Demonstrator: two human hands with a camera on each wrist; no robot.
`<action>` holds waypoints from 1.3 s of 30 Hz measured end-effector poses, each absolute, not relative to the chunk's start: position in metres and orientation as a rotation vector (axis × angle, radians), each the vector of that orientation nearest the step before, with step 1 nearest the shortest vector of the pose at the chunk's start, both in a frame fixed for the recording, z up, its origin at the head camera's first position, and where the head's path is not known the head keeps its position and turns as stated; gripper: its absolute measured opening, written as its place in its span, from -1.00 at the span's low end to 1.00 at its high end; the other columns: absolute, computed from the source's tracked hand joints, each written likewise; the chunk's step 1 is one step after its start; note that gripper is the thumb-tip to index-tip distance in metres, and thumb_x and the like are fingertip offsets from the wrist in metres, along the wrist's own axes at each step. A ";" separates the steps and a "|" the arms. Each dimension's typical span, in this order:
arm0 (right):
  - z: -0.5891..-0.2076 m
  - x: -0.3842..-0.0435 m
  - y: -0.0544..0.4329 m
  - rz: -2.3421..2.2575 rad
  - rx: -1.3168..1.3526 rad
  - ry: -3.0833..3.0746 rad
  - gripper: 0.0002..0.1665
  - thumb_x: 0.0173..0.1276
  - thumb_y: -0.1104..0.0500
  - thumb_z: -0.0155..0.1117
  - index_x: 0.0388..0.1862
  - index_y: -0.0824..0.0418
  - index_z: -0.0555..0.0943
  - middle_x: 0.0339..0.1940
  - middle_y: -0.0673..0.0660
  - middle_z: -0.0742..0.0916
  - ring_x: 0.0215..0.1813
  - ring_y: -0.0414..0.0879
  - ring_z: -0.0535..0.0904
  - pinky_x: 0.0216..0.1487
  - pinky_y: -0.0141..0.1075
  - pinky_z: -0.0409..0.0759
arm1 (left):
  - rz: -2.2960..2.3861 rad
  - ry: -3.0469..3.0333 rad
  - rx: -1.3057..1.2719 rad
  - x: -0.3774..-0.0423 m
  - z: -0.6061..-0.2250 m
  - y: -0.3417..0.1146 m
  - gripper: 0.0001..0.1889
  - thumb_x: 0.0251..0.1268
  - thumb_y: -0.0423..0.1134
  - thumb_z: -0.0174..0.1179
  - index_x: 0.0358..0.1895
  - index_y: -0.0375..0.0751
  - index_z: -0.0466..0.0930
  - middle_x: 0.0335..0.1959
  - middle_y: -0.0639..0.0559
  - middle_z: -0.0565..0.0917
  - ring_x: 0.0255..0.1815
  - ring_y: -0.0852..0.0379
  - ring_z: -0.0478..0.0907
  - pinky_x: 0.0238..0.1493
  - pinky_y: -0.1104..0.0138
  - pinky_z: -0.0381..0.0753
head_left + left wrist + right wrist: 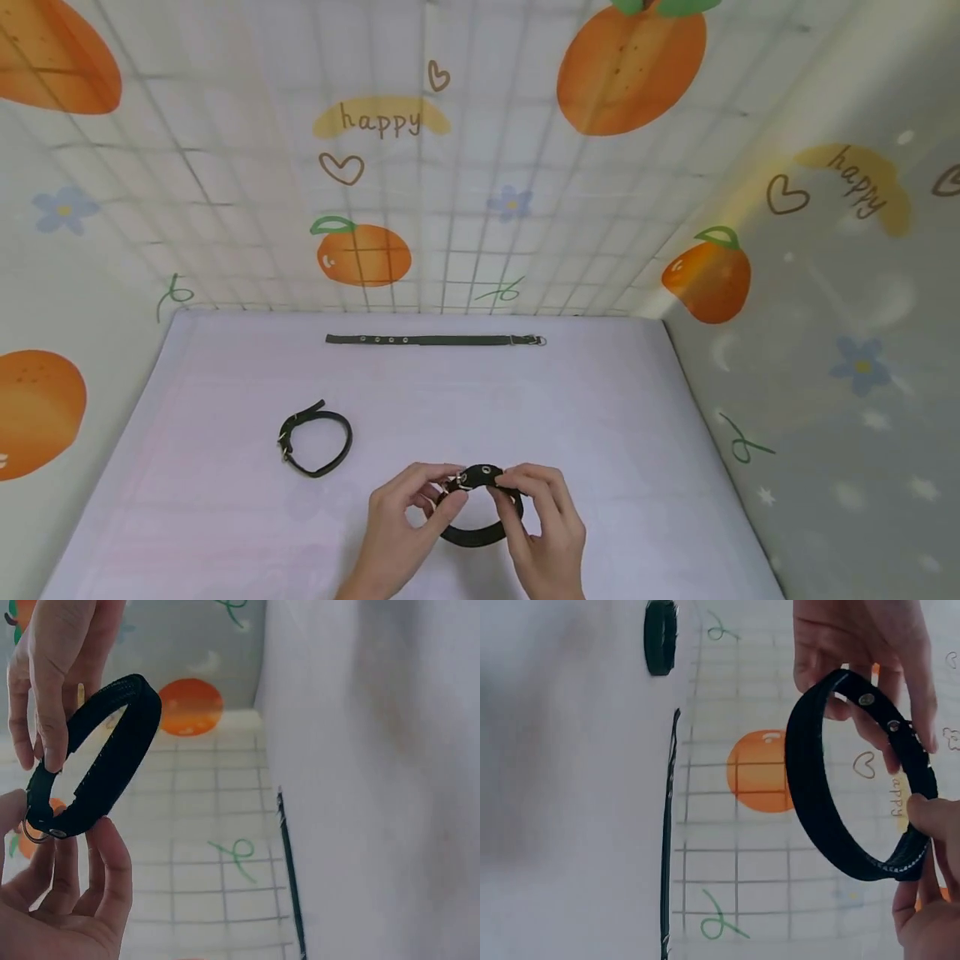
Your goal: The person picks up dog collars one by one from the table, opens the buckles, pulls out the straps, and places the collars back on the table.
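A black collar (pixel 472 538) with metal eyelets and a buckle is bent into a loop between both hands, above the near part of the table. On its buckle side, my left hand (pixel 397 523) pinches the band between thumb and fingers. The strap end on the other side is pinched by my right hand (pixel 551 521). In the right wrist view the looped collar (pixel 808 769) shows two eyelets on its upper band. The left wrist view shows a metal ring (pixel 34 831) by the left fingers; the buckle's inner side is hidden.
To the left lies a second black collar (pixel 349 433), closed into a loop. A third collar (pixel 465 340) lies stretched flat near the back of the white table (pixel 600 400). Printed curtain walls (pixel 247 167) with oranges enclose the back and both sides.
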State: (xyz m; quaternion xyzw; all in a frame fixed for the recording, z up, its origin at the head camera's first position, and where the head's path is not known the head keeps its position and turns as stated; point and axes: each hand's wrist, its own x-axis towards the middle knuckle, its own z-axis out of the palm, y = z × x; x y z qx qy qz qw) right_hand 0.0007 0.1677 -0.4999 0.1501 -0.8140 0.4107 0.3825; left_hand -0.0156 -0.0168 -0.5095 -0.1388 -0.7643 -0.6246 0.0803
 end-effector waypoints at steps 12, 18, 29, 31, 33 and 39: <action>-0.496 0.012 0.146 1.229 0.496 -1.889 -0.66 0.47 0.14 0.51 -0.17 0.44 0.69 -0.16 0.30 0.65 -0.04 -0.16 0.63 0.00 -0.60 0.68 | -1.834 -2.200 -0.380 0.006 -0.498 -0.027 -0.65 0.30 -0.36 0.51 0.10 0.06 0.81 -0.10 0.17 0.83 -0.14 0.32 0.74 -0.08 0.47 0.70; -0.491 0.014 0.146 1.368 0.436 -2.146 -0.53 0.31 0.34 0.60 0.17 0.26 0.68 -0.02 0.15 0.77 0.03 -0.22 0.72 0.12 -0.56 0.66 | -1.847 -2.151 -0.406 0.004 -0.501 -0.029 -0.63 0.29 -0.44 0.47 0.11 -0.02 0.79 -0.07 0.08 0.85 -0.12 0.31 0.70 0.01 0.49 0.65; -0.481 0.014 0.151 1.654 0.524 -2.150 -0.47 0.21 0.54 0.55 0.14 0.24 0.71 -0.17 0.12 0.79 -0.13 -0.28 0.77 -0.19 -0.46 0.76 | -1.688 -2.212 -0.584 0.007 -0.498 -0.033 -0.45 0.29 -0.34 0.51 0.33 0.02 0.64 0.15 0.11 0.79 0.11 0.22 0.71 0.23 0.45 0.64; -0.482 0.015 0.154 1.561 0.573 -2.180 -0.46 0.17 0.48 0.60 0.14 0.20 0.73 -0.17 0.09 0.80 -0.14 -0.26 0.78 -0.16 -0.48 0.76 | -1.608 -2.183 -0.667 0.006 -0.497 -0.033 -0.42 0.23 -0.31 0.55 0.34 0.01 0.63 0.15 0.09 0.77 0.16 0.18 0.70 0.27 0.46 0.64; -0.483 0.015 0.157 1.497 0.614 -2.199 -0.45 0.16 0.45 0.62 0.13 0.17 0.74 -0.17 0.07 0.80 -0.16 -0.25 0.77 -0.16 -0.51 0.75 | -1.604 -2.146 -0.703 0.005 -0.494 -0.033 -0.49 0.25 -0.32 0.54 0.27 0.01 0.68 0.10 0.09 0.78 0.13 0.17 0.72 0.24 0.49 0.66; -0.482 0.017 0.156 1.566 0.643 -2.174 -0.49 0.22 0.51 0.54 0.14 0.21 0.73 -0.16 0.13 0.79 -0.14 -0.23 0.76 -0.18 -0.47 0.76 | -1.700 -2.103 -0.639 0.007 -0.486 -0.030 -0.61 0.27 -0.42 0.50 0.11 0.01 0.76 -0.07 0.09 0.83 -0.06 0.21 0.79 0.04 0.50 0.73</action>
